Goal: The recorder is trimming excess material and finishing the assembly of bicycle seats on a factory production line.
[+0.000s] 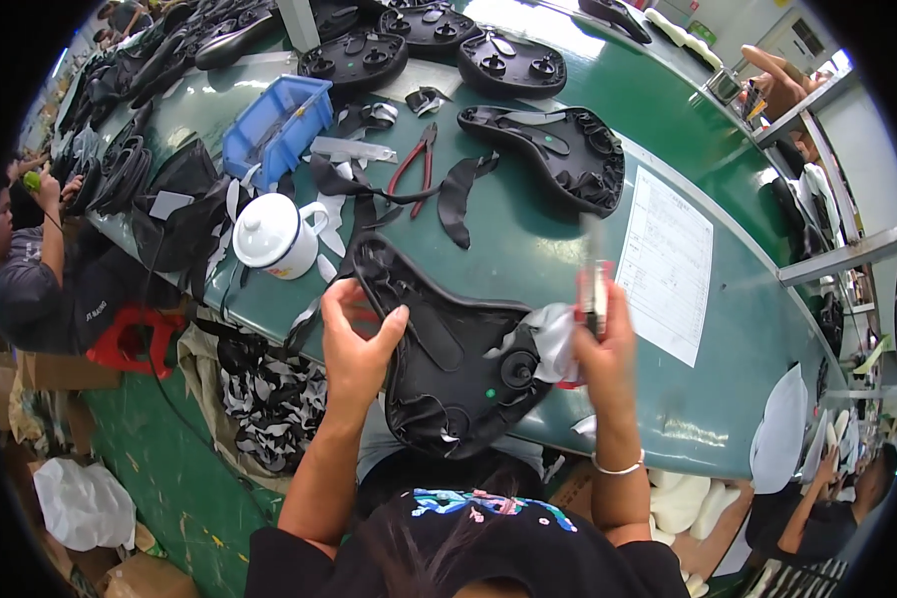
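A black bicycle saddle (439, 344) lies underside up at the table's near edge, its narrow nose pointing away from me. My left hand (361, 339) grips the left side of the nose, thumb toward the inside and fingers round the edge. At the saddle's right rear, my right hand (605, 334) is closed round a red-handled tool (596, 299), smeared by motion; its metal end points away from me. A pale, loose flap of material (551, 339) lies between that hand and the saddle. I cannot tell whether the flap is still attached.
Beyond the saddle lie red-handled pliers (416, 174), black offcuts (458, 199) and another upturned saddle (553, 154). A white enamel mug (269, 234) and blue bin (274, 130) stand left. A printed sheet (668, 264) lies right. Below left, a sack (204, 374) holds scraps. Other people sit nearby.
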`<state>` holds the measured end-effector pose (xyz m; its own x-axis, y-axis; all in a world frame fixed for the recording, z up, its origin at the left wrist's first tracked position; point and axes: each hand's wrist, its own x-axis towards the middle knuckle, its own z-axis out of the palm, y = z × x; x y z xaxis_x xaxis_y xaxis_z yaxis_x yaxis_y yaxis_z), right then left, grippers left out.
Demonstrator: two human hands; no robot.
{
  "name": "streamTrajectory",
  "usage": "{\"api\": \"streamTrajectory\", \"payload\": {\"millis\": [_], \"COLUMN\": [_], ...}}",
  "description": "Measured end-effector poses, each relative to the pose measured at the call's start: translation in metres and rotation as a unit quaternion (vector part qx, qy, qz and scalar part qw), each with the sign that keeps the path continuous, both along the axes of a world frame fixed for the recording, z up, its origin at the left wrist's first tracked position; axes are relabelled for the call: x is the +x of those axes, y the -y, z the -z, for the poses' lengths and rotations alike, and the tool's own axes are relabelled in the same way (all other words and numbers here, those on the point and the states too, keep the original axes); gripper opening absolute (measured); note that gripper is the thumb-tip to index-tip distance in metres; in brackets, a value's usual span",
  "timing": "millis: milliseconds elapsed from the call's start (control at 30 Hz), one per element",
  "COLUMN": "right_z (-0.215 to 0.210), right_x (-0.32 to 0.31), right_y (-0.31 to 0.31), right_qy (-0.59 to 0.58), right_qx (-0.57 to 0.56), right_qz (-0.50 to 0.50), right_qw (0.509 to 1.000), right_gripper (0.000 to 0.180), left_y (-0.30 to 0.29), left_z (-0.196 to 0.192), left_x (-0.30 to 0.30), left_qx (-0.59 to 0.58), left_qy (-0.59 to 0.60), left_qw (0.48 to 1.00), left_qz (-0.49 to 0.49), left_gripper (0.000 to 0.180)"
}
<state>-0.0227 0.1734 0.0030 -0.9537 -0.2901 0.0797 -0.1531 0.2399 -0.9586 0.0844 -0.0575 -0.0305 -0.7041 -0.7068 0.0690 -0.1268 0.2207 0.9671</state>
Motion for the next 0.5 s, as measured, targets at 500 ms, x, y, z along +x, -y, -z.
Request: {"api": "streamTrajectory", "payload": {"millis": [500], "right_z": [-0.003], "right_x": [-0.005], "right_y": [-0.078], "right_qy": [-0.223], "right_qx": [0.278], "right_qz": [-0.192], "right_qw": [0.915], "right_gripper": [0.068], "left_y": [-0.047], "left_z": [-0.022], "left_x": [-0.083], "left_qx": [-0.319], "left_qy": [0.030], "left_qw": [0.874], "left_qz": [0.366], "left_gripper": [0.012]}}
